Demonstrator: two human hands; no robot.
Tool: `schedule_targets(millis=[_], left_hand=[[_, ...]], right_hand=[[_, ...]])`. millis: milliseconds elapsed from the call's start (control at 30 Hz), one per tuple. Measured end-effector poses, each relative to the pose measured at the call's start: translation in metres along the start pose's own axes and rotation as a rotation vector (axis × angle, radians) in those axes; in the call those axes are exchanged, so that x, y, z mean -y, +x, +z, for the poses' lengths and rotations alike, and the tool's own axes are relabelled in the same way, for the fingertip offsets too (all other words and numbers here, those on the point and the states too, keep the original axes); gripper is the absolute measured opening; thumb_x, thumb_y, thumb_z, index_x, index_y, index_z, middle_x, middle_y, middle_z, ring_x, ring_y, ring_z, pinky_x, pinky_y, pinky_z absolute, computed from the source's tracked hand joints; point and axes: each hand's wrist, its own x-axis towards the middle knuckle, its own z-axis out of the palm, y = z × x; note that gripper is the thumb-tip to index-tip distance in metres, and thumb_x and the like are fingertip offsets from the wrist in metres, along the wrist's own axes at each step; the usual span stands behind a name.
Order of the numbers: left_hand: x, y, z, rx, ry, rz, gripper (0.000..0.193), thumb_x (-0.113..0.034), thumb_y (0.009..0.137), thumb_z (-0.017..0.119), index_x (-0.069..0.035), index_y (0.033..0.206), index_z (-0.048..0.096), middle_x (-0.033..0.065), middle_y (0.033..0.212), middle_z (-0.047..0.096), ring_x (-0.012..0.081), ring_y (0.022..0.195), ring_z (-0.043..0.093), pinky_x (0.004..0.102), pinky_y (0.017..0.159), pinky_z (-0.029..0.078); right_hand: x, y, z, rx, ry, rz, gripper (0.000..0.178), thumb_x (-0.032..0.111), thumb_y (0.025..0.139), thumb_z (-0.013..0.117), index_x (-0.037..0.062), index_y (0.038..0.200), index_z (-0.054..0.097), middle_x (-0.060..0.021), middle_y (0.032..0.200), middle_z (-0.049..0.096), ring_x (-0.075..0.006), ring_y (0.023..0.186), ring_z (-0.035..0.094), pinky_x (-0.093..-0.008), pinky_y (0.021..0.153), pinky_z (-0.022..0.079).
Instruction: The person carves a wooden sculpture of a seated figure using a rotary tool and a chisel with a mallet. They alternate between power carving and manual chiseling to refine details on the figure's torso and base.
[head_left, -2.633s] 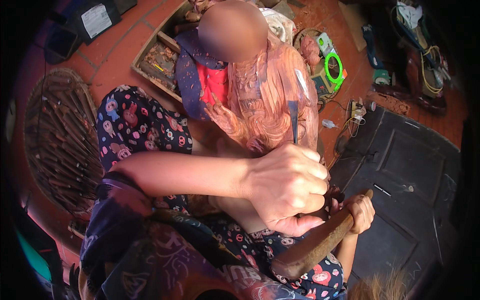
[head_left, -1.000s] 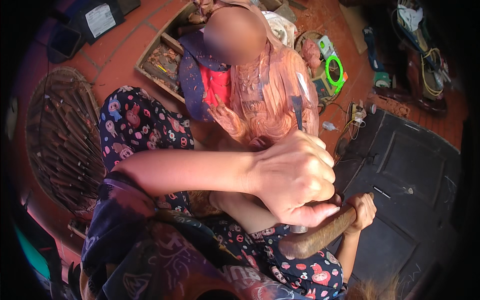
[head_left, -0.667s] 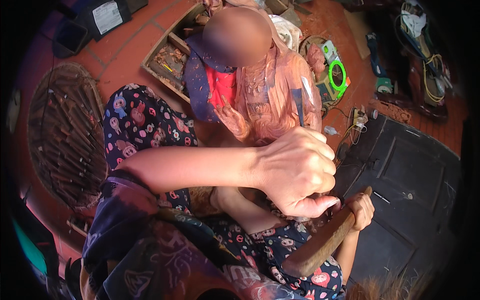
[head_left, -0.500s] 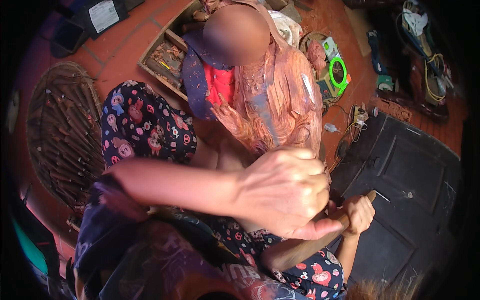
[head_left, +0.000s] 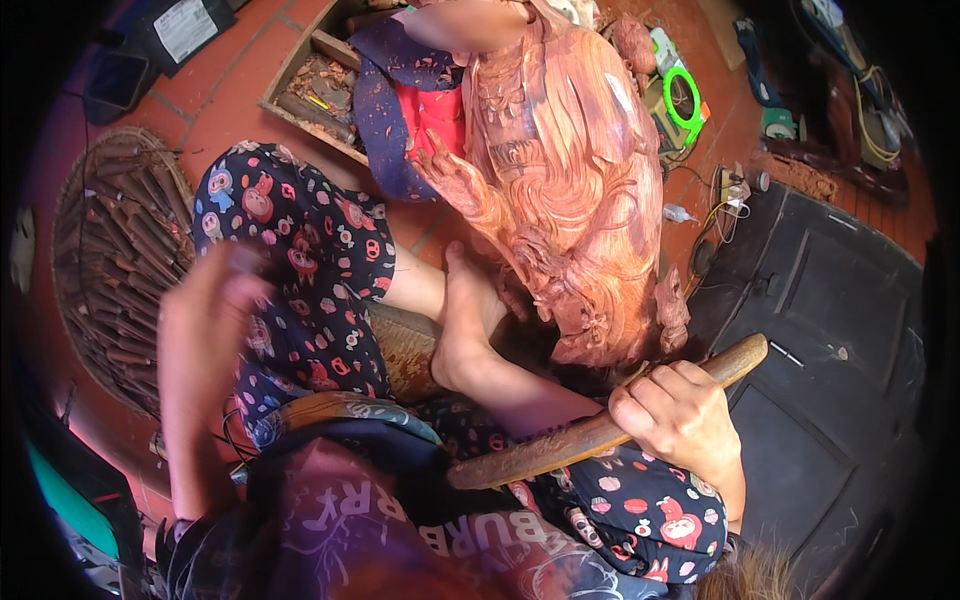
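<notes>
My right hand [head_left: 680, 415] is wrapped round a long wooden club [head_left: 540, 455], worn smooth, which slants across my right leg. My left hand [head_left: 205, 310] is raised over my patterned left thigh, beside the round basket; motion smears its fingers, so I cannot make out whether it holds anything. In front of me, a large carved reddish-wood statue [head_left: 580, 200] leans away, with flowing robe folds and an outstretched carved hand [head_left: 450, 185]. Its lower end is close to my bare foot [head_left: 465, 330]. Neither hand touches the statue.
At left, a round woven basket [head_left: 182, 160] holds many wooden-handled tools [head_left: 125, 270]. A wooden box [head_left: 310, 130] with shavings stands beyond my knee, next to dark and red cloth [head_left: 435, 115]. Right are a black panel [head_left: 800, 400], cables, a small bottle [head_left: 680, 213] and a bright green ring [head_left: 682, 95].
My left hand has swung from in front of the right hand over to the left, near the basket. The right hand still grips the club, which now lies more level and fully in sight.
</notes>
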Motion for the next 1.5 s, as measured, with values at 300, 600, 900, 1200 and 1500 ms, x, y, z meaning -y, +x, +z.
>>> schedule_targets(millis=[300,600,900,1200,1500], left_hand=[[0.295,-0.013,-0.086,-0.474,0.052,-0.573,0.046,-0.042,0.102,0.047,-0.001,0.120,0.055,0.0127,0.076,0.062,0.0208,0.075,0.065,0.0317,0.068,0.050],[0.400,-0.081,-0.098,-0.736,0.596,-0.707,0.064,-0.061,0.092,0.051,-0.002,0.118,0.054,0.0277,0.106,0.066,0.0460,0.102,0.062,0.0495,0.087,0.048],[0.379,-0.095,-0.101,-0.867,0.646,-0.806,0.072,-0.063,0.088,0.056,-0.004,0.127,0.045,0.0285,0.115,0.063,0.0472,0.105,0.061,0.0514,0.088,0.047],[0.303,-0.040,-0.068,-1.006,0.470,-0.307,0.049,-0.032,0.091,0.069,-0.001,0.126,0.053,0.0127,0.103,0.056,0.0258,0.098,0.054,0.0360,0.088,0.045],[0.026,-0.006,0.066,-0.293,0.099,0.418,0.028,-0.013,0.081,0.073,-0.006,0.106,0.065,0.0089,0.095,0.064,0.0291,0.088,0.057,0.0411,0.084,0.043]], right_hand=[[0.003,0.005,0.000,0.074,0.015,0.063,0.030,0.013,0.064,0.060,0.0083,0.093,0.059,-0.0050,0.081,0.056,-0.0219,0.071,0.055,-0.0345,0.061,0.044],[0.000,0.015,-0.022,-0.105,-0.135,0.126,0.025,0.016,0.068,0.062,0.0145,0.092,0.061,-0.0010,0.084,0.058,-0.0196,0.080,0.058,-0.0372,0.074,0.044],[-0.026,-0.010,-0.033,-0.293,-0.468,0.340,0.022,0.020,0.066,0.068,0.0252,0.088,0.065,0.0064,0.085,0.063,-0.0163,0.087,0.059,-0.0407,0.088,0.039],[-0.017,0.011,-0.029,-0.047,-0.053,0.232,0.029,0.021,0.066,0.065,0.0153,0.094,0.068,-0.0017,0.082,0.061,-0.0234,0.086,0.060,-0.0431,0.086,0.041],[-0.014,0.016,-0.027,0.139,0.110,0.399,0.030,0.023,0.066,0.063,0.0106,0.093,0.068,-0.0050,0.081,0.062,-0.0263,0.084,0.060,-0.0436,0.083,0.042]])
